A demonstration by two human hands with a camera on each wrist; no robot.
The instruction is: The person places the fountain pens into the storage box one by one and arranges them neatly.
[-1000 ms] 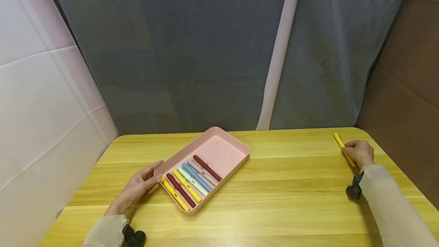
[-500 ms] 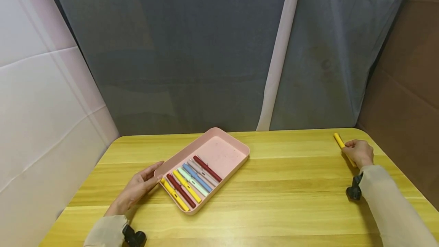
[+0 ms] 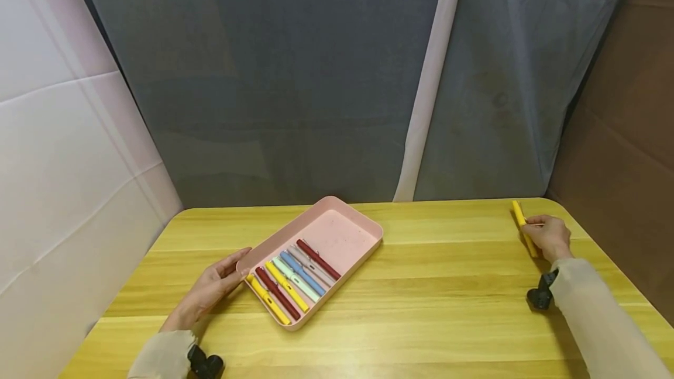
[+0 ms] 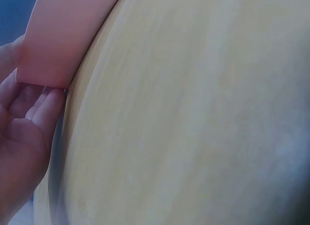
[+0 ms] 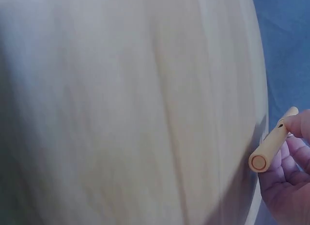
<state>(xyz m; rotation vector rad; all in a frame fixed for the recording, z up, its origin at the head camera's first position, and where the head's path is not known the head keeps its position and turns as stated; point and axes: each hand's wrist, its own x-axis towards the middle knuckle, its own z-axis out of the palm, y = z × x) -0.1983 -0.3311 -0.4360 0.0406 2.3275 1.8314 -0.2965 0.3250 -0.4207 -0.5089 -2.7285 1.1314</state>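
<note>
My left hand [image 3: 210, 286] holds the near-left corner of a pink tray [image 3: 347, 221], thumb at the rim; in the left wrist view, the fingers [image 4: 46, 106] sit against the tray's outer wall. Side by side at the tray's near end lie several capped pens: two yellow, two dark red [image 3: 318, 259], one mint green [image 3: 296, 278], one blue [image 3: 302, 272] and one pale pinkish-grey. Far to the right, my right hand [image 3: 550, 237] pinches a yellow pen [image 3: 518, 213] between thumb and fingers. The right wrist view shows this pen [image 5: 271, 147] tilted, one round end facing the camera.
The tray stands slanted on a yellow wood-grain table [image 3: 432, 297], its far end bare. A dark grey curtain [image 3: 316, 86] hangs behind the table's back edge. White cloth [image 3: 79, 162] borders the left, a brown panel [image 3: 621, 133] the right.
My right hand has shifted slightly left with the yellow pen, whose angle has turned a little more upright in the head view. The left hand and tray stay put.
</note>
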